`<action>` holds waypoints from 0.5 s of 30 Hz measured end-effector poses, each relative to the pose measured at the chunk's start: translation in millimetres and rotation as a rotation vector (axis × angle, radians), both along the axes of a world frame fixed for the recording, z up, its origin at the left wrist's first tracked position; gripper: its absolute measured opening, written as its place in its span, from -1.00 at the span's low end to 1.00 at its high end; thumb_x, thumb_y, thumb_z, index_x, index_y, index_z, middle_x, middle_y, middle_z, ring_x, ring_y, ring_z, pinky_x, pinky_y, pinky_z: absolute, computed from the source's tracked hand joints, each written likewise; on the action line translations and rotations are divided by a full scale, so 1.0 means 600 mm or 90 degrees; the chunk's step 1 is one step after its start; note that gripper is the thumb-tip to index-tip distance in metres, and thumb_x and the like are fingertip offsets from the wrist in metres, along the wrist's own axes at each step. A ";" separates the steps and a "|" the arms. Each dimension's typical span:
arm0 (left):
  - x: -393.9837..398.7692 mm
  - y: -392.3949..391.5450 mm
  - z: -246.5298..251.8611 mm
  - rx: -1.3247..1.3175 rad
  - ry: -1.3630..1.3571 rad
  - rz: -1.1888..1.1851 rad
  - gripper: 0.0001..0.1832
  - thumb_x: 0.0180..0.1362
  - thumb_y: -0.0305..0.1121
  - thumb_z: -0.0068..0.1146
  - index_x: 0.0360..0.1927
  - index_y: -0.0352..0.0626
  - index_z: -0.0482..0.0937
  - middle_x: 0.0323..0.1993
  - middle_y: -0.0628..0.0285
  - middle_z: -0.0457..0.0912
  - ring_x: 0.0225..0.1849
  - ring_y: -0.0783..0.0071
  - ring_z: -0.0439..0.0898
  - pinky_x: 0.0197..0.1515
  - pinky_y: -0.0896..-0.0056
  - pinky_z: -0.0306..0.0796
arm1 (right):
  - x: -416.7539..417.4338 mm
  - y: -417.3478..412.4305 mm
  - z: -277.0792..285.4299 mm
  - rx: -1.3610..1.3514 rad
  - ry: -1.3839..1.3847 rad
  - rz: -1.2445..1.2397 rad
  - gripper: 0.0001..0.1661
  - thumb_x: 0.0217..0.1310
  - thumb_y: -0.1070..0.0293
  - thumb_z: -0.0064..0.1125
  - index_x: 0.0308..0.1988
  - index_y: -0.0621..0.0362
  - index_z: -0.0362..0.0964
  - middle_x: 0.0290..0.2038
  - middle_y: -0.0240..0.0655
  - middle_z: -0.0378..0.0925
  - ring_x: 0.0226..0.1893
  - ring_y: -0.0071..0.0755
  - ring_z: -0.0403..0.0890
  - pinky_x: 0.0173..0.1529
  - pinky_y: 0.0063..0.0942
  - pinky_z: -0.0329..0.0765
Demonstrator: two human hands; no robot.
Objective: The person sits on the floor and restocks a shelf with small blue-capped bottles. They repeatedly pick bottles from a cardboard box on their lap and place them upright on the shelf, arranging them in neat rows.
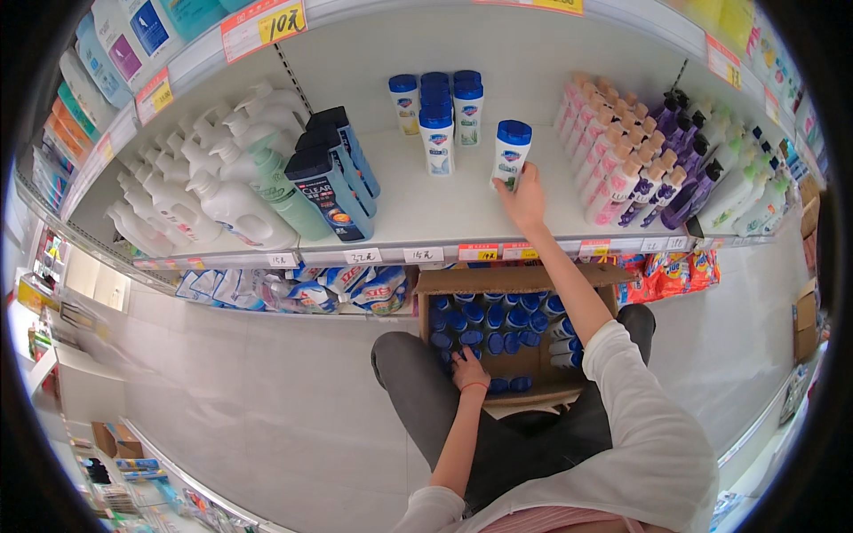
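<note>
My right hand (524,203) grips the lower part of a white body-wash bottle with a blue cap (513,136), which is upright and slightly tilted at the shelf. Behind and left of it, several similar blue-capped bottles (436,143) stand in short rows on the white shelf (400,206). My left hand (470,372) reaches into an open cardboard box (520,283) between my knees. Its fingers touch a blue cap near the box's left side; whether they close around that bottle is hidden. Several blue-capped bottles (495,316) fill much of the box, and some lie on their sides at the right.
Dark-capped blue shampoo bottles (333,193) and white pump bottles (213,206) stand at the shelf's left. Pink bottles (610,166) and purple pump bottles (693,176) line the right. Price tags (423,255) run along the shelf edge. Bagged detergent (380,290) lies on the shelf below.
</note>
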State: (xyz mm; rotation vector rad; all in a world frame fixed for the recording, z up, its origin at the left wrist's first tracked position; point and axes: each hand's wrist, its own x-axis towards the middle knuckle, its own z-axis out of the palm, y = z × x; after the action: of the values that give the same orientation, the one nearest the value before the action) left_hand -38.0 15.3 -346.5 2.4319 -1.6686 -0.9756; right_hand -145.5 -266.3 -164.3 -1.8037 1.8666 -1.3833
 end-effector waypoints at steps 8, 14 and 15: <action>-0.001 -0.016 -0.008 -0.003 0.053 0.077 -0.12 -0.22 -0.23 0.38 0.14 -0.12 0.06 0.17 -0.12 0.18 -0.01 -0.06 0.46 -0.12 0.04 0.47 | -0.039 -0.206 -0.023 0.019 -0.037 0.030 -0.44 -0.09 0.29 0.34 -0.11 0.31 0.29 -0.15 -0.01 0.42 -0.12 0.02 0.49 -0.10 -0.21 0.45; -0.004 -0.052 -0.015 0.096 0.001 0.083 -0.23 -0.25 -0.18 0.41 0.01 -0.16 0.20 -0.02 0.06 0.39 -0.20 0.08 0.59 -0.25 0.12 0.53 | -0.053 -0.304 -0.055 -0.050 -0.046 0.068 -0.63 -0.08 0.37 0.33 -0.31 0.37 0.37 -0.57 -0.22 0.52 -0.67 -0.38 0.56 -0.61 -0.46 0.46; -0.002 -0.051 -0.023 0.092 -0.013 0.083 -0.24 -0.25 -0.18 0.41 0.00 -0.16 0.22 -0.03 0.07 0.40 -0.21 0.09 0.59 -0.25 0.13 0.53 | -0.048 -0.316 -0.058 -0.050 -0.006 0.053 -0.66 -0.08 0.36 0.33 -0.36 0.36 0.39 -0.59 -0.22 0.53 -0.67 -0.38 0.56 -0.59 -0.46 0.46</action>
State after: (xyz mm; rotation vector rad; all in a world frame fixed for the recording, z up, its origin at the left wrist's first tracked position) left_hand -38.9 -15.4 -360.2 2.6110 -1.4713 -1.0918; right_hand -174.4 -456.0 -198.9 -1.8856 1.7345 -1.4510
